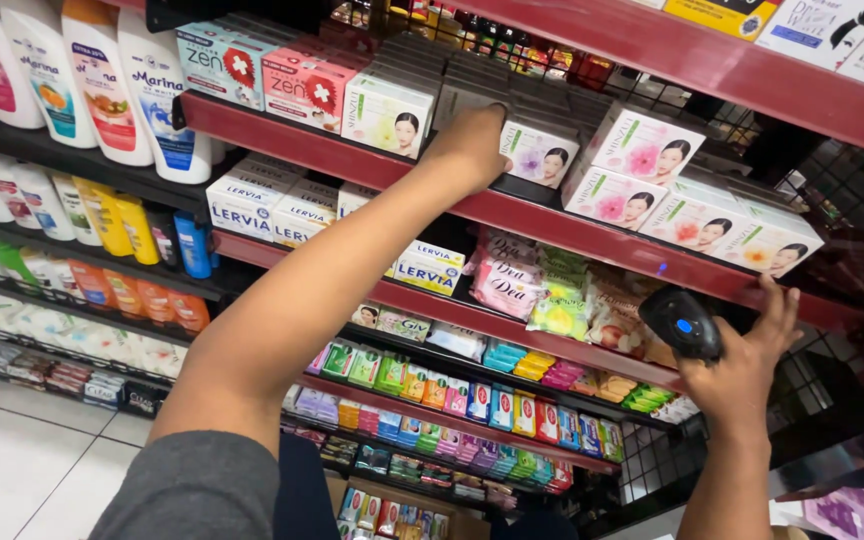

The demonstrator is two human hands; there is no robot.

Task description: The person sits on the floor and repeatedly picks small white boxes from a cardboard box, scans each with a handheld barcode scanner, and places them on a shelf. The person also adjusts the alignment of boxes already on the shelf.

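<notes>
At the far left of the red shelving, tall lotion bottles (pixel 92 75) stand in a row, with smaller yellow and blue bottles (pixel 137 228) below them. Moving right, the person's left hand (pixel 472 145) reaches up to the second shelf (pixel 592 235) and rests on a row of white soap boxes (pixel 537 152); its fingers curl over the top of the row, hidden behind the hand, so I cannot tell whether they are clamped on a box or only touching. Lower down hang pink and green soap packets (pixel 512 280). Further right, the right hand (pixel 742 370) is raised near the shelf edge with a black handheld scanner (pixel 682 322) gripped in its palm, while the other fingers (pixel 780 305) spread apart toward the shelf lip. It looks like a stock check, with the boxed soap being picked out or straightened. A next move would seem to call for bringing 1 box and the scanner face to face.
</notes>
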